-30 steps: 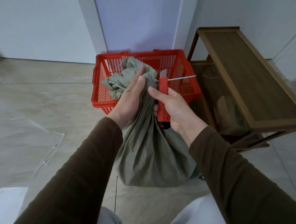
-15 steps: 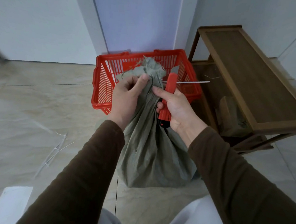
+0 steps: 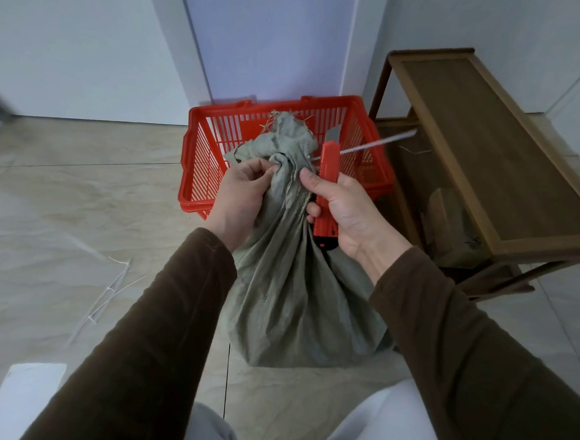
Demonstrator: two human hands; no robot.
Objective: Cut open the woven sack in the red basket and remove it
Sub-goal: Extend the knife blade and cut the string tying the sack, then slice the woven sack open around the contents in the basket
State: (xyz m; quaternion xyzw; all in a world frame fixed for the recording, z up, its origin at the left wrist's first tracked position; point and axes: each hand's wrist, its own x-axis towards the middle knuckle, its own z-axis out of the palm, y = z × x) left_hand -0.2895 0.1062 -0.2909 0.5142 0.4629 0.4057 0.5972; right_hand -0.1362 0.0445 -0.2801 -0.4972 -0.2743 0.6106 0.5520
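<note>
The grey-green woven sack (image 3: 296, 288) stands on the tiled floor (image 3: 75, 207) just in front of the red basket (image 3: 196, 178), outside it, its gathered neck rising in front of the basket's open top. The left hand (image 3: 242, 195) clutches the bunched cloth just below the frayed mouth, its grip curled tight round the fabric. The right hand (image 3: 343, 212) has its grip wrapped round a red utility knife (image 3: 327, 183), blade tip up beside the neck, thumb lying against the sack. A white zip tie (image 3: 376, 142) sticks out sideways from the neck toward a wooden rack (image 3: 504, 156) on the right. More white ties (image 3: 108, 294) lie loose on the floor to the left.
</note>
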